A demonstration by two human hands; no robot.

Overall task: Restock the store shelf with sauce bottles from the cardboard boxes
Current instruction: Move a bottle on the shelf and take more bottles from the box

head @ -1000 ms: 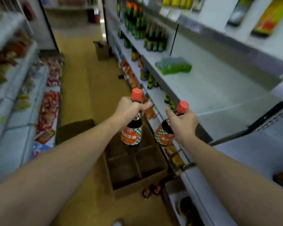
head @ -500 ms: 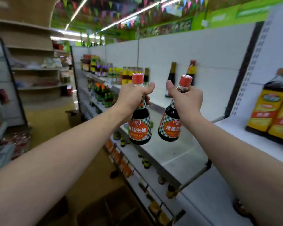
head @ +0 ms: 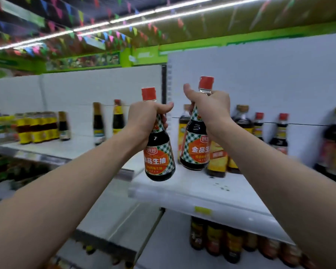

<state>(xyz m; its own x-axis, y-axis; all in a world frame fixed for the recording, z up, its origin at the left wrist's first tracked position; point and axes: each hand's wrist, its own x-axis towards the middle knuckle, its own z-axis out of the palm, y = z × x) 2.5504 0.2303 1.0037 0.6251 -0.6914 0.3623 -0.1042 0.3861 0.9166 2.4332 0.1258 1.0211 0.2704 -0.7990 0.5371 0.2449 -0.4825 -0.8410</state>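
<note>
Red caps stood clear above both fists, since each hand gripped its bottle by the neck. The left hand (head: 145,117) was wrapped round the neck of the left bottle (head: 159,162), thumb laid across the front. That soy sauce bottle hung upright in the air, just in front of the shelf lip. The right hand (head: 211,111) had its fingers curled tight round the neck of the right bottle (head: 195,152), thumb sticking up. This 2nd bottle sat higher and leaned slightly, its base over the white shelf (head: 202,193). A neck grip probably kept both bases free, so each could be set down flat with no fingers caught underneath.

Past the hands, the front of the shelf board was bare apart from a few dark specks, and this looked like the likely landing spot. Just behind the right bottle stood yellow-labelled bottles (head: 217,160). Farther right, near the back panel (head: 270,80), 2 small red-capped bottles (head: 279,133) seemed to be the same product, which would explain why the pair was brought to this bay. More bottles lined the lower shelf (head: 231,239). The neighbouring bay on the left carried yellow-banded bottles (head: 37,127), blurred. No cardboard box was in view. Coloured bunting (head: 105,35) hung under the ceiling beyond.
</note>
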